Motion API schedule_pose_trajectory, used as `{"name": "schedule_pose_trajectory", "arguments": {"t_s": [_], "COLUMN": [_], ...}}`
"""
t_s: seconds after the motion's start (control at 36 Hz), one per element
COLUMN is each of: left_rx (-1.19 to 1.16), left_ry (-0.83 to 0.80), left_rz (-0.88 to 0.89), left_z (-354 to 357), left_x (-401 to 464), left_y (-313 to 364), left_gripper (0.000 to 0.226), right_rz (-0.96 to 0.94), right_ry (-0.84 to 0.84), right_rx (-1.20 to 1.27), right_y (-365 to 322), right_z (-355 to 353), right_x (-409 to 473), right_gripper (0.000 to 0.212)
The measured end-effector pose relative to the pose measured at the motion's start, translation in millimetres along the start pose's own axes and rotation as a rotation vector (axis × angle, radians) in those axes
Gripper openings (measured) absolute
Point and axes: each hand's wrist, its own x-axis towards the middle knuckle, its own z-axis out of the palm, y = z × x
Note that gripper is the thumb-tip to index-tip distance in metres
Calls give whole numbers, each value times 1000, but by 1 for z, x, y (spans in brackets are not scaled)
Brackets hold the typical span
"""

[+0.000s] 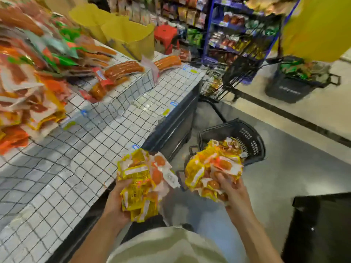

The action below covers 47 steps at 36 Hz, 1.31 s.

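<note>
Left hand (117, 200) and right hand (234, 188) each clutch an overfull bunch of yellow sausage packets (139, 179) at 7 o'clock of the black basket (252, 143); loosely held outer packets could drop to the floor (288, 179).

Off-white shirt (167, 245), plain smooth fabric, both forearms bare, sleeves out of view

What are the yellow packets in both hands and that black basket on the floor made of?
Left-hand packets and right-hand packets: probably thin glossy plastic film. They look crinkled and glinting, and partly clear over orange contents. Black basket: seemingly rigid, matte moulded plastic with slotted walls.
</note>
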Motion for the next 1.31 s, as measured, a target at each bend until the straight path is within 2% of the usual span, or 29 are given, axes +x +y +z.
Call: {"name": "schedule_pose_trajectory", "arguments": {"t_s": [0.14,0.33,0.56,0.67,0.86,0.92,1.03,1.14,1.25,1.31], "left_rx": [113,282,410,474,527,571,565,529,529,552], "left_ry": [-50,24,-15,-15,-72,-25,33,54,142,169], "left_rz": [-124,-232,-457,-491,-601,-595,-592,-595,-560,-571], "left_z": [42,105,174,198,204,204,192,184,176,173], "left_x": [62,147,256,312,410,439,498,554,612,639], "left_y": [-6,-15,-23,-34,-84,-107,-161,-217,-272,-301], "left_gripper": [41,51,49,51,33,31,43,25,32,26], "right_rz": [-36,-6,43,77,154,178,196,137,144,138], "right_ry": [174,383,629,725,762,752,751,669,591,572], "right_rx": [58,97,97,78,34,23,-62,-167,-163,-208], "right_y": [-9,-16,-30,-28,-3,13,50,92,133,153], "right_z": [-31,-60,-76,-84,-113,-129,-161,-193,-226,-246], "right_x": [17,55,117,155,246,277,351,423,496,529], "right_gripper": [47,32,40,39,36,36,32,34,39,42]}}
